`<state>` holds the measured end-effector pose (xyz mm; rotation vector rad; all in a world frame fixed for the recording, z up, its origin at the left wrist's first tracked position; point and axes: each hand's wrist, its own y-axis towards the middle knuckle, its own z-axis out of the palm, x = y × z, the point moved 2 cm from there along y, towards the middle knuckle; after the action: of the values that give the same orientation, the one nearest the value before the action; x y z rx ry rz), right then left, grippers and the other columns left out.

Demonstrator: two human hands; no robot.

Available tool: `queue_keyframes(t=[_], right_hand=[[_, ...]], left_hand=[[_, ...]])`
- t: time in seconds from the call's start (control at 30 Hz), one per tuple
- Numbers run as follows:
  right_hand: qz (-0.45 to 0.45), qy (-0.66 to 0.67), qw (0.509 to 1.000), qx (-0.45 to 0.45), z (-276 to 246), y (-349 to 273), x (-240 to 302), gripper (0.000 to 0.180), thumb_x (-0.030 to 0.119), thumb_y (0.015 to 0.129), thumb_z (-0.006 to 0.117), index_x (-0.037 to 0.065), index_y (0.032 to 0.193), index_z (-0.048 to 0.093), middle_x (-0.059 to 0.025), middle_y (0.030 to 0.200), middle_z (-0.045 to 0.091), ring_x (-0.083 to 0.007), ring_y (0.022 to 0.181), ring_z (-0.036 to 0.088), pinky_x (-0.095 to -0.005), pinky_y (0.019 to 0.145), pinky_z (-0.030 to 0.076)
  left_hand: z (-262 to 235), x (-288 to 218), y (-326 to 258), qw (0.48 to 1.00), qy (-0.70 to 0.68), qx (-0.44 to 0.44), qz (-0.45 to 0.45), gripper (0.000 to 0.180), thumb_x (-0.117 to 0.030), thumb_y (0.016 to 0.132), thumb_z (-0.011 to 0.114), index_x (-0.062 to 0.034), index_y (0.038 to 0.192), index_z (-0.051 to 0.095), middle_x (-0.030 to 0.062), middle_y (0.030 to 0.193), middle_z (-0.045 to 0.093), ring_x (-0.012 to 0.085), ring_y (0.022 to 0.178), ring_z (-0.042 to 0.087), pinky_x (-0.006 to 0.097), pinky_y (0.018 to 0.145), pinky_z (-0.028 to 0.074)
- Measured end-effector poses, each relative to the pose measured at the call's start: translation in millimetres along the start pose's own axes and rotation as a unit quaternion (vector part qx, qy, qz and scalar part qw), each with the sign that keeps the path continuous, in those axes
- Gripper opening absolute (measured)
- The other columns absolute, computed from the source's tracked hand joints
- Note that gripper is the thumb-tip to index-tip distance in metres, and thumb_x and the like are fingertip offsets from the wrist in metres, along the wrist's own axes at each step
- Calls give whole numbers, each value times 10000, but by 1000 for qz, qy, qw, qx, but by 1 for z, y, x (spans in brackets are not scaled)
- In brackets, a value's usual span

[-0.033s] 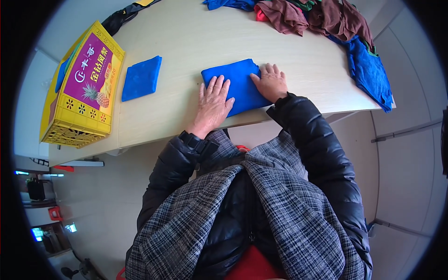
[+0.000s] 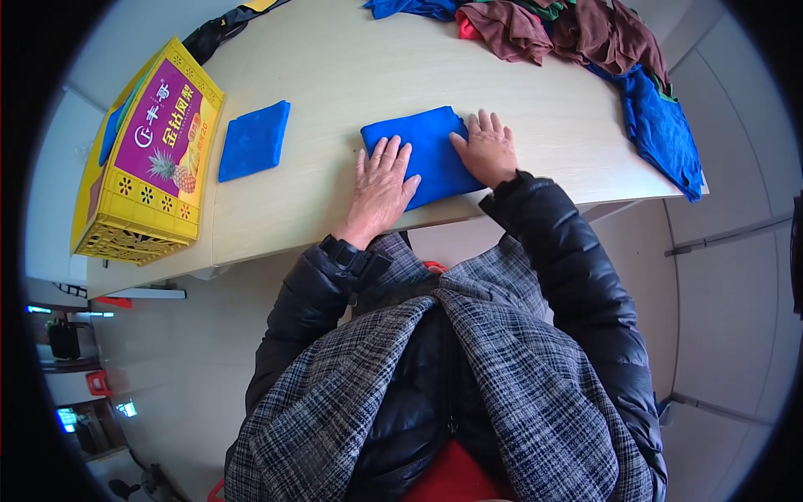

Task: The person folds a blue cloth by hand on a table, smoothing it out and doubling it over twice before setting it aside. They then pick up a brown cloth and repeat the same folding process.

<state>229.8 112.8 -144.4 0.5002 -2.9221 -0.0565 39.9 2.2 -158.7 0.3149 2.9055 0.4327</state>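
A folded blue cloth (image 2: 431,155) lies flat on the pale table in front of me, close to its near edge. My left hand (image 2: 381,186) rests flat on the cloth's left side, fingers stretched out. On the right edge of the same cloth lies my right hand (image 2: 488,151), its fingers spread and pointing away from me, partly on the tabletop. To the left, a smaller folded blue cloth (image 2: 254,140) lies by itself, touched by neither hand.
A yellow plastic crate (image 2: 150,151) with a purple printed panel stands at the table's left end, with cloths inside. Brown cloths (image 2: 577,33) lie heaped at the far right, and a loose blue cloth (image 2: 661,125) hangs over the right edge. A dark item (image 2: 219,35) lies behind the crate.
My right hand has shifted very slightly to the right and away from me, its fingers a little straighter. The left hand and the cloths are the same.
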Motion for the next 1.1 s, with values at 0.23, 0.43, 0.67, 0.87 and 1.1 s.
queue_keyframes(t=[0.23,0.43,0.67,0.87,1.1], right_hand=[[-180,49,978,-98,10,-31,52,604,441,1021,442,59,1490,427,-181,1564,381,-374,1475,301,-520,1193,244],[-198,52,975,-91,24,-27,48,568,405,1030,432,78,1495,427,-151,1580,372,-352,1485,292,-508,1206,228],[-195,42,975,-96,24,-29,33,547,380,1024,457,83,1482,446,-130,1570,393,-322,1476,314,-498,1205,237],[-188,40,978,-76,-21,-63,33,462,321,998,524,56,1376,552,-161,1446,521,-323,1377,444,-450,1159,325],[-196,141,969,-57,-15,-71,33,373,267,968,586,8,1232,635,-177,1258,646,-337,1230,562,-401,1046,446]], left_hand=[[1,-2,2,999,4,-38,-16,579,-328,987,555,-48,1478,431,158,1565,364,332,1474,295,572,1192,213],[13,-1,-7,999,2,-48,-18,584,-335,985,561,-55,1480,428,153,1567,360,330,1475,294,574,1189,219],[6,3,-14,998,-2,-57,-6,573,-343,994,547,-68,1482,424,144,1558,384,334,1465,314,573,1184,231],[-16,41,17,999,22,-43,11,510,-375,1025,480,-81,1441,478,165,1493,468,319,1421,389,538,1161,286],[-14,58,30,997,-72,-2,-23,441,-334,1012,515,-66,1360,548,177,1280,605,338,1212,551,455,1045,412]])
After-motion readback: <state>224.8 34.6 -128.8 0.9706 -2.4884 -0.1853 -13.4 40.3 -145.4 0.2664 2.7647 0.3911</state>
